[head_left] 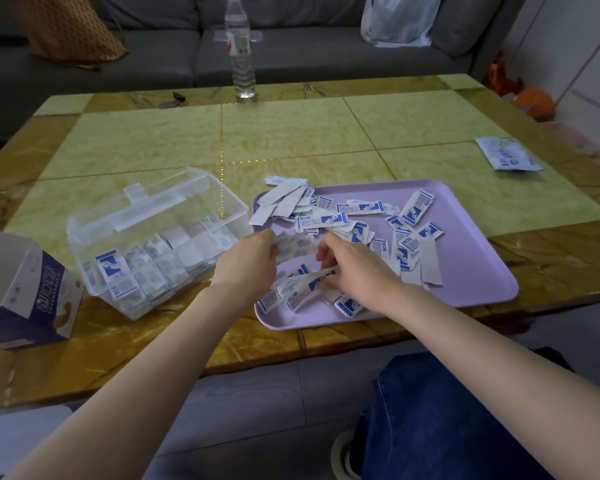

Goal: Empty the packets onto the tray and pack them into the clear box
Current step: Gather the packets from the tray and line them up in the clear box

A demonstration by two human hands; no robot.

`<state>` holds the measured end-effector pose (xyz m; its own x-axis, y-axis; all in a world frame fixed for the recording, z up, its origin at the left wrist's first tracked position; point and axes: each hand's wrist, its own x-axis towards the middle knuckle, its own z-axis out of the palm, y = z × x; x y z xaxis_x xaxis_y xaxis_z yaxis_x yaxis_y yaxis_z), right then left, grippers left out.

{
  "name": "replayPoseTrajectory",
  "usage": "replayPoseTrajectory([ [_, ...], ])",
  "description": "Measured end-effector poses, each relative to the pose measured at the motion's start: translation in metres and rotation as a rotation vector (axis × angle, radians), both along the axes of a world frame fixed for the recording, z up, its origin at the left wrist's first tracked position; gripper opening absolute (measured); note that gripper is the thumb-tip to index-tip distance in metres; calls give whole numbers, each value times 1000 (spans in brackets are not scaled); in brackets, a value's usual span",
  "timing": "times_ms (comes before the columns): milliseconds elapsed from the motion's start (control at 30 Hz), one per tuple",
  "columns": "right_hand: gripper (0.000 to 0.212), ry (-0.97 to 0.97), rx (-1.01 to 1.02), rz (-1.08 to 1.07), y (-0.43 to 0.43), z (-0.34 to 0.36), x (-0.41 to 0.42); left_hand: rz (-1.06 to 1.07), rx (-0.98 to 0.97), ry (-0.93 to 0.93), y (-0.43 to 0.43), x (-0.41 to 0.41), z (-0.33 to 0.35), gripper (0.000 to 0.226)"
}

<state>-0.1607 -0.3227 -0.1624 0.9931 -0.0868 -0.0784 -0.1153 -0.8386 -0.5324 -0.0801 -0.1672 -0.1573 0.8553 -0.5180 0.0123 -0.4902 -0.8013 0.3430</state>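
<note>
A lilac tray [465, 268] lies on the table with several small white-and-blue plaster packets [409, 233] scattered over it. To its left stands a clear box [142, 209], tilted, with its lid up and several packets stacked inside. My left hand [246, 261] hovers over the tray's left edge and pinches a blurred bunch of packets [293, 245]. My right hand [354, 275] is over the tray's near part, its fingers curled round a few packets [305, 284] from the pile.
An opened blue-and-white carton [28, 289] stands at the table's left edge. A flat blue-and-white pouch [508, 154] lies at the far right. A water bottle [240, 46] stands at the far edge, with a grey sofa behind. My knee in jeans [447, 410] is below the table's near edge.
</note>
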Motion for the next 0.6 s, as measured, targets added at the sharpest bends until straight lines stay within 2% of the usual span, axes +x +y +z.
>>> replayPoseTrajectory([
  [133,37,-59,-16,13,-1,-2,-3,30,-6,5,0,2,-2,16],
  [233,36,-89,-28,13,-1,-2,-3,-106,41,89,-2,-1,-3,21],
  [333,46,-100,-49,33,2,0,-1,-228,66,122,-5,-7,-5,30],
  [400,41,-86,-45,43,4,1,0,-308,135,121,-6,-8,-8,36],
  [467,26,-67,-85,57,5,-1,2,-375,274,82,-5,-9,-10,43],
  [600,20,-109,-185,38,9,-3,2,-337,249,40,-1,-13,-9,12],
])
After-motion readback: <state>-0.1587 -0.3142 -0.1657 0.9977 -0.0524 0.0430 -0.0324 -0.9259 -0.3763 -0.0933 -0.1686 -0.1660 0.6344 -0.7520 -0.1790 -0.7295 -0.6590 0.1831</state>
